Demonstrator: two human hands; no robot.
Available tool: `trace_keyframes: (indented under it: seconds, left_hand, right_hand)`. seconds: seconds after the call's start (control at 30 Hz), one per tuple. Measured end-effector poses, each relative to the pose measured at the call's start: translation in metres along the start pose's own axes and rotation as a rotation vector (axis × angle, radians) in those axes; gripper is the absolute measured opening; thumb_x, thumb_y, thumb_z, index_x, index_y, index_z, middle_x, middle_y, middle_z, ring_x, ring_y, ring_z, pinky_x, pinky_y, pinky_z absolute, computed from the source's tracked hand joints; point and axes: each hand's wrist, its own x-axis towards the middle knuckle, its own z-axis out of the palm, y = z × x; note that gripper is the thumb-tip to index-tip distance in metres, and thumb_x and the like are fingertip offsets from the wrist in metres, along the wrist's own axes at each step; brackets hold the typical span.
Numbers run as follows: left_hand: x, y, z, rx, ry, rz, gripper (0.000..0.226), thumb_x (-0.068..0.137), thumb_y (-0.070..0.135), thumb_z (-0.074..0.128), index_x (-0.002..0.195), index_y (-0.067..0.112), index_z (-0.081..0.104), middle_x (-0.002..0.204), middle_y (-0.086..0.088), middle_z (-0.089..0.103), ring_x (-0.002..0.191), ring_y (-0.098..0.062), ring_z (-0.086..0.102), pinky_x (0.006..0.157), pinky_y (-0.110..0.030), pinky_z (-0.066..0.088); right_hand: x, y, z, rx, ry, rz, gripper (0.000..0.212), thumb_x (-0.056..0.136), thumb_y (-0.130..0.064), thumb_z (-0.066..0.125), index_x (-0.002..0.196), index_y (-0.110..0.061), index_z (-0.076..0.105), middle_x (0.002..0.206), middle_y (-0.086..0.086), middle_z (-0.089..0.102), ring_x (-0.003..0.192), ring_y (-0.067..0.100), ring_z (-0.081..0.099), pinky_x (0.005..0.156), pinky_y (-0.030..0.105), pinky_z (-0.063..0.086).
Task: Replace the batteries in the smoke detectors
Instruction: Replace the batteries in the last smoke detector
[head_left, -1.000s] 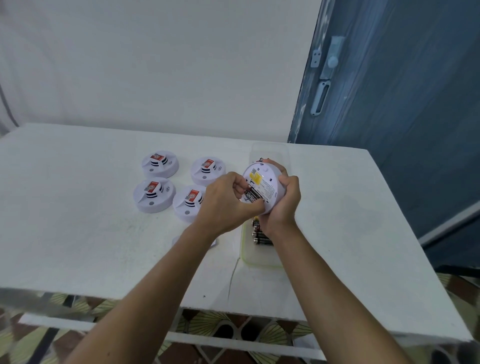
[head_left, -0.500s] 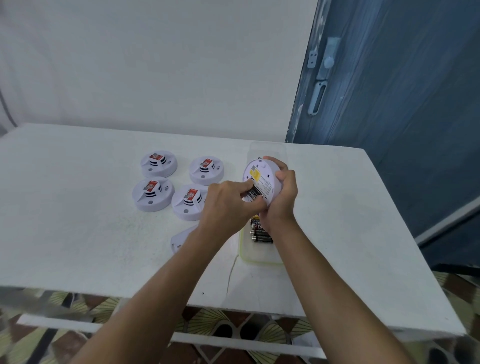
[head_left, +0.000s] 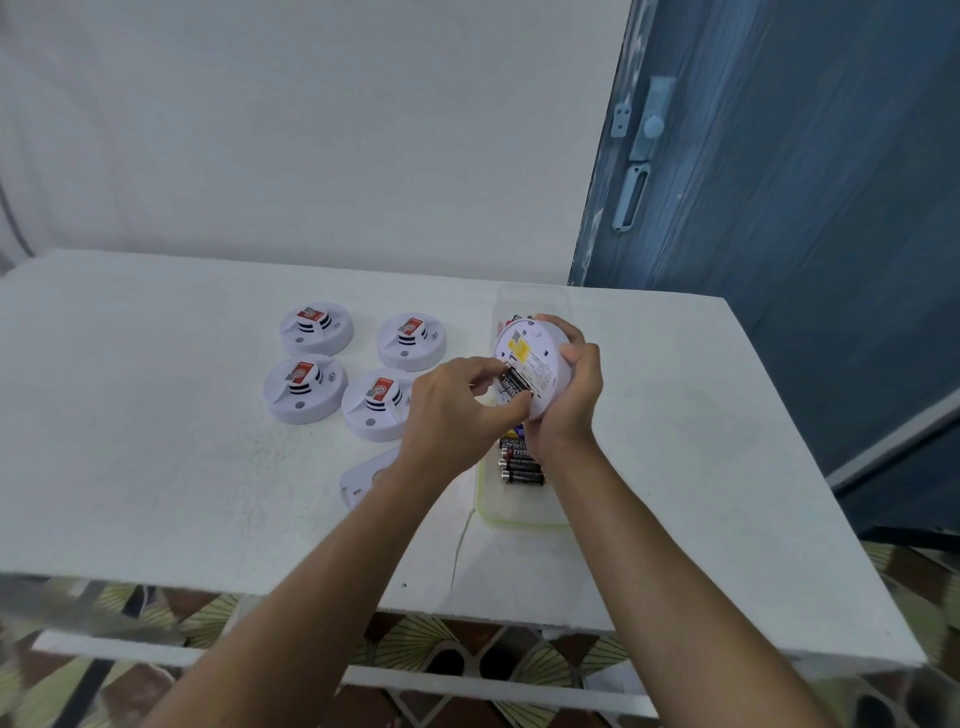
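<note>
Above table (head_left: 156, 441): detector (head_left: 543, 358) (in right hand (head_left: 571, 405))

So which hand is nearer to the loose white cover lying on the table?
Left. The left hand is just past the cover, its forearm crossing it. The right hand is farther right, holding the detector above the battery tray.

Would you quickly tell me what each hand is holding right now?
Left hand: closed, fingertips pinching the battery in the back of the smoke detector.
Right hand: closed, gripping the smoke detector.
</note>
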Motion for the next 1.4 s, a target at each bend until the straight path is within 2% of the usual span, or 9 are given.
trace_keyframes:
  seconds: [0.03, 0.17, 0.3, 0.5, 0.87, 1.03, 1.13, 1.27, 1.4]
  left_hand:
    - [0.001, -0.001, 0.000, -0.023, -0.004, -0.009, 0.039, 0.072, 0.034, 0.081, 0.107, 0.019, 0.072, 0.098, 0.009, 0.071, 0.088, 0.000, 0.064, 0.077, -0.009, 0.049]
    - [0.005, -0.006, 0.000, -0.180, -0.088, -0.098, 0.036, 0.071, 0.036, 0.083, 0.100, 0.022, 0.065, 0.094, 0.008, 0.068, 0.088, -0.005, 0.062, 0.075, -0.018, 0.053]
    - [0.007, -0.011, -0.002, -0.248, -0.140, -0.088, 0.040, 0.069, 0.037, 0.086, 0.097, 0.023, 0.061, 0.090, 0.006, 0.062, 0.079, -0.003, 0.054, 0.065, -0.013, 0.045]
    - [0.009, -0.020, -0.001, -0.223, -0.124, -0.066, 0.043, 0.064, 0.039, 0.088, 0.094, 0.023, 0.060, 0.081, 0.010, 0.056, 0.070, 0.000, 0.047, 0.062, -0.011, 0.040]
    - [0.005, -0.027, -0.001, -0.207, -0.123, -0.045, 0.045, 0.065, 0.039, 0.087, 0.094, 0.019, 0.059, 0.081, 0.006, 0.054, 0.069, -0.003, 0.044, 0.059, -0.013, 0.039]
    - [-0.001, -0.017, 0.002, -0.205, -0.138, -0.034, 0.033, 0.074, 0.032, 0.083, 0.084, 0.019, 0.055, 0.080, 0.010, 0.054, 0.059, 0.005, 0.045, 0.057, -0.009, 0.036]
    - [0.002, -0.014, 0.003, -0.215, -0.154, -0.066, 0.037, 0.073, 0.034, 0.083, 0.091, 0.018, 0.054, 0.083, 0.009, 0.058, 0.065, 0.004, 0.049, 0.062, -0.013, 0.040]
    - [0.007, -0.012, 0.002, -0.271, -0.130, -0.105, 0.059, 0.068, 0.034, 0.087, 0.116, 0.022, 0.055, 0.091, 0.005, 0.063, 0.078, -0.003, 0.059, 0.069, -0.017, 0.048]
    - [0.004, -0.011, 0.009, -0.274, -0.081, -0.072, 0.057, 0.071, 0.033, 0.085, 0.122, 0.022, 0.062, 0.095, 0.003, 0.065, 0.084, -0.008, 0.062, 0.077, -0.020, 0.053]
  right_hand:
    - [0.000, -0.001, 0.000, 0.007, -0.008, -0.004, 0.042, 0.071, -0.028, 0.043, 0.105, -0.013, 0.063, 0.106, 0.018, 0.061, 0.093, 0.034, 0.060, 0.064, 0.033, 0.051]
    - [-0.002, -0.002, -0.001, 0.022, -0.036, -0.021, 0.045, 0.073, -0.029, 0.043, 0.109, -0.010, 0.061, 0.111, 0.022, 0.058, 0.097, 0.036, 0.061, 0.068, 0.034, 0.053]
    - [-0.004, -0.003, 0.000, 0.035, -0.055, 0.017, 0.047, 0.074, -0.030, 0.042, 0.112, -0.010, 0.059, 0.111, 0.021, 0.059, 0.094, 0.034, 0.061, 0.069, 0.033, 0.053]
    - [-0.007, 0.001, 0.002, 0.038, -0.049, 0.033, 0.049, 0.073, -0.031, 0.041, 0.113, -0.010, 0.058, 0.113, 0.018, 0.056, 0.095, 0.033, 0.056, 0.068, 0.031, 0.047]
    - [-0.009, 0.007, -0.001, 0.011, -0.051, 0.027, 0.049, 0.074, -0.033, 0.041, 0.114, -0.010, 0.059, 0.115, 0.017, 0.059, 0.099, 0.033, 0.056, 0.072, 0.034, 0.047]
    - [-0.005, 0.004, -0.001, 0.054, -0.029, 0.047, 0.053, 0.074, -0.033, 0.041, 0.117, -0.008, 0.058, 0.116, 0.021, 0.059, 0.098, 0.033, 0.059, 0.067, 0.031, 0.052]
    - [-0.003, 0.002, -0.002, 0.061, -0.028, 0.041, 0.052, 0.074, -0.033, 0.042, 0.117, -0.009, 0.058, 0.121, 0.023, 0.058, 0.101, 0.034, 0.060, 0.067, 0.031, 0.055]
    - [-0.002, 0.001, -0.002, 0.097, -0.039, 0.027, 0.045, 0.079, -0.029, 0.040, 0.115, -0.009, 0.058, 0.118, 0.023, 0.057, 0.096, 0.034, 0.061, 0.062, 0.030, 0.056]
    - [0.000, 0.001, -0.003, 0.090, 0.002, -0.021, 0.043, 0.075, -0.031, 0.043, 0.109, -0.011, 0.061, 0.114, 0.020, 0.060, 0.097, 0.034, 0.061, 0.065, 0.033, 0.056]
